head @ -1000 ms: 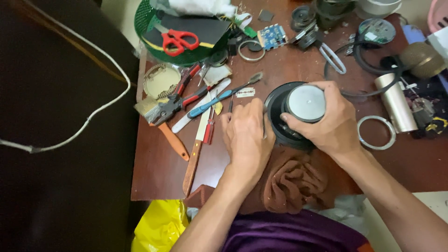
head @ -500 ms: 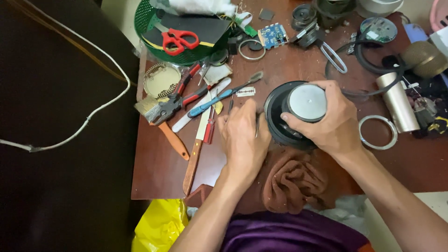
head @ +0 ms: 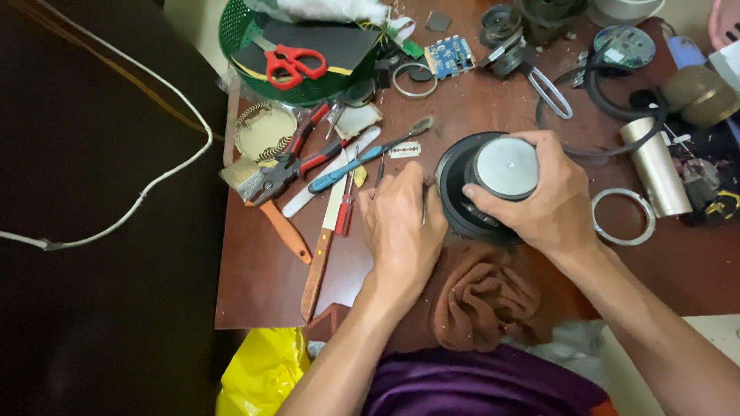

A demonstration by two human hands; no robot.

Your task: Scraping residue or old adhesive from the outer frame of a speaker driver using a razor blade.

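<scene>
A round black speaker (head: 461, 202) lies face down on the brown table (head: 262, 270), its silver magnet disc (head: 506, 167) on top. My right hand (head: 543, 202) grips the magnet and the speaker's right side. My left hand (head: 401, 227) rests against the speaker's left rim, fingers curled around a thin metal tool whose tip touches the rim. A brown cloth (head: 482, 300) is bunched at the table's near edge, just below both hands.
Left of my hands lie a knife with a wooden handle (head: 318, 266), pliers (head: 289, 171), a blue-handled brush (head: 362, 158) and small screwdrivers. A green basket (head: 239, 38) holds red scissors (head: 289, 63). A metal ring (head: 624, 218), silver cylinder (head: 655, 177) and black cable (head: 593, 81) sit right.
Both hands stay on the speaker. My left hand has shifted slightly along the speaker's left rim; nothing else on the table has moved.
</scene>
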